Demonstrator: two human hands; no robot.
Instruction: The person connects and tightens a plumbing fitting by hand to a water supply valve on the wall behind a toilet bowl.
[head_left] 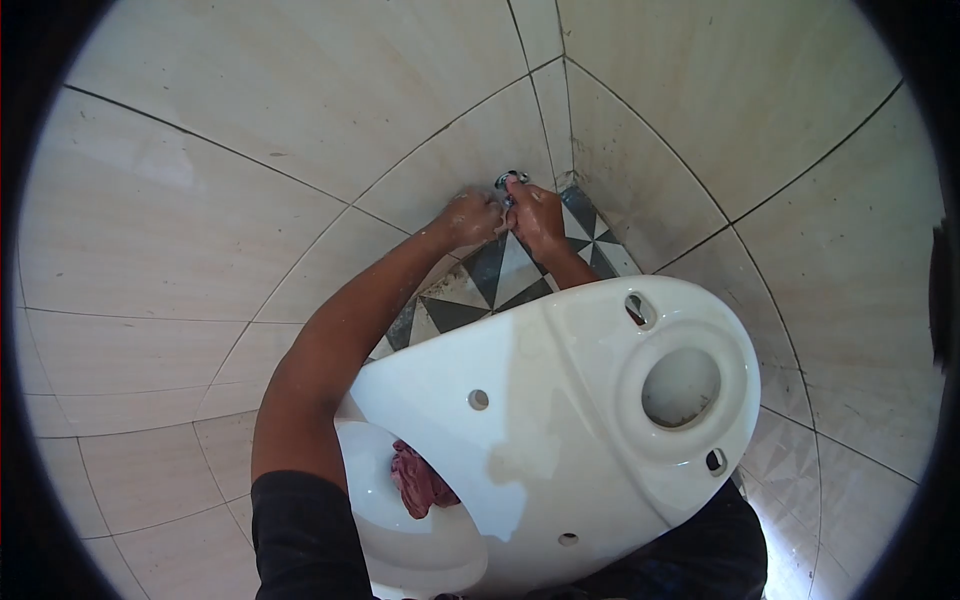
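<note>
Gripping a metal fitting (510, 180) at the wall's (400, 140) bottom edge.
Left hand (470, 218) and right hand (535, 215) pinch it; its axis is unclear.

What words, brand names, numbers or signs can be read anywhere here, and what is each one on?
None: no word, label, brand, number or sign can be read.
The white toilet shows only bare glaze and holes, with no maker's mark in view.
The wall tiles, patterned floor tiles, red rag and the metal fitting at the left hand and right hand show no writing.
</note>
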